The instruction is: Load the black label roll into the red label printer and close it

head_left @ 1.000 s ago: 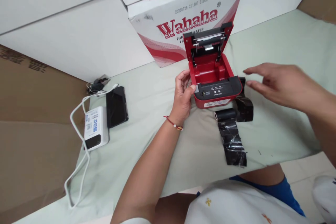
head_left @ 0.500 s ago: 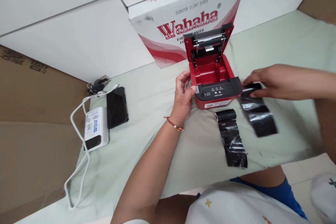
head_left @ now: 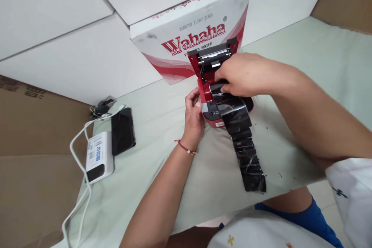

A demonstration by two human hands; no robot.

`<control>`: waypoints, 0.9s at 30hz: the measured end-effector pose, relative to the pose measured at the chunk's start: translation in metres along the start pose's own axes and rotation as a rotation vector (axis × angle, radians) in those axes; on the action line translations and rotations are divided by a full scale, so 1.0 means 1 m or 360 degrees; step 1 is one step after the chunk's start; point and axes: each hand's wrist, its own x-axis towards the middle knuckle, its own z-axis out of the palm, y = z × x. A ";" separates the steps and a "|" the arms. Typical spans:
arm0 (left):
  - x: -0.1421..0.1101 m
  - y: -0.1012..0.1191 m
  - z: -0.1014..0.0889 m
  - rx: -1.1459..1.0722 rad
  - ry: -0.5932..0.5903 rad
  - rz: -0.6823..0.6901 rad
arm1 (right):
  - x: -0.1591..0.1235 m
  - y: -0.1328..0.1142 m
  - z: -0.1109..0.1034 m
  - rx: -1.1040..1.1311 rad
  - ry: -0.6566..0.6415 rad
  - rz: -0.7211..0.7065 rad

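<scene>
The black ribbon roll (head_left: 218, 87) sat at the mouth of the red printer's (head_left: 203, 99) open bay, its loose tail (head_left: 242, 139) trailing down over the printer's front and along the surface (head_left: 162, 124) toward the near edge. The film looked thin, light and slippery, creased and glinting where it had wrinkled; it would likely tear or crumple if pulled by the tail, so the stiff rolled end seemed the place to hold it. The right hand (head_left: 247, 73) was closed on that rolled end, fingers curled over it. The left hand (head_left: 194, 114) pressed against the printer's left side, thumb on the front corner, its grip wrapped around the casing. The lid (head_left: 212, 56) stood upright behind, before a Wahaha carton (head_left: 188, 37). Well to the left lay a phone (head_left: 123, 131), a white power bank (head_left: 98, 155) with its cable (head_left: 76, 151), and keys (head_left: 100, 107). The right hand hid the roll's core and most of the bay, so how far the roll was seated could not be told.
</scene>
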 end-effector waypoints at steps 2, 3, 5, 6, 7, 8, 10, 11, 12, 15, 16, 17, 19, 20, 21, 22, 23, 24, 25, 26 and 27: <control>-0.004 0.005 0.003 0.0021 0.0065 -0.0028 | 0.007 -0.005 0.005 -0.0046 -0.0152 0.0080; -0.006 0.006 0.004 0.0062 0.0092 -0.0028 | 0.008 -0.007 0.007 -0.0058 -0.0181 0.0073; -0.009 0.010 0.003 0.0208 0.0133 0.0015 | 0.010 -0.008 0.011 -0.0110 -0.0229 0.0037; -0.012 0.011 0.002 0.0294 0.0148 0.0054 | 0.011 -0.008 0.012 -0.0149 -0.0262 0.0036; -0.014 0.013 0.001 0.0372 0.0165 0.0104 | 0.011 -0.008 0.012 -0.0187 -0.0301 0.0045; -0.016 0.014 0.000 0.0450 0.0178 0.0162 | 0.011 -0.008 0.011 -0.0209 -0.0340 0.0048; -0.020 0.018 0.000 0.0588 0.0210 0.0331 | 0.007 -0.008 0.003 -0.0160 -0.0371 0.0002; -0.021 0.020 0.000 0.0646 0.0215 0.0424 | 0.004 -0.008 -0.004 -0.0087 -0.0335 -0.0029; -0.023 0.021 0.001 0.0695 0.0223 0.0513 | 0.000 -0.007 -0.011 0.0002 -0.0250 -0.0043; -0.024 0.022 0.002 0.0784 0.0214 0.0635 | -0.012 -0.004 -0.032 0.0173 0.0197 0.0080; -0.023 0.022 0.001 0.0795 0.0209 0.0625 | -0.014 -0.002 -0.036 0.0168 0.0345 0.0132; -0.022 0.021 0.000 0.0795 0.0208 0.0590 | -0.016 0.000 -0.038 0.0137 0.0458 0.0154; -0.019 0.018 -0.002 0.0777 0.0225 0.0470 | -0.016 0.005 -0.036 0.0065 0.0535 0.0111; -0.017 0.017 -0.003 0.0761 0.0235 0.0394 | -0.016 0.007 -0.035 0.0037 0.0501 0.0078; -0.015 0.016 -0.004 0.0742 0.0238 0.0318 | -0.016 0.009 -0.033 0.0017 0.0438 0.0059; -0.014 0.015 -0.004 0.0719 0.0233 0.0255 | -0.017 0.009 -0.033 0.0007 0.0366 0.0053; -0.013 0.015 -0.003 0.0688 0.0223 0.0215 | -0.019 0.009 -0.033 0.0008 0.0313 0.0060; -0.013 0.015 -0.003 0.0650 0.0221 0.0204 | -0.021 0.007 -0.035 0.0016 0.0284 0.0068; -0.014 0.015 -0.001 0.0607 0.0229 0.0215 | -0.025 0.005 -0.038 0.0022 0.0273 0.0061; -0.015 0.015 0.000 0.0564 0.0257 0.0245 | -0.028 0.003 -0.041 0.0015 0.0256 0.0031; -0.016 0.015 0.001 0.0527 0.0288 0.0283 | -0.032 -0.001 -0.044 -0.0022 0.0203 -0.0010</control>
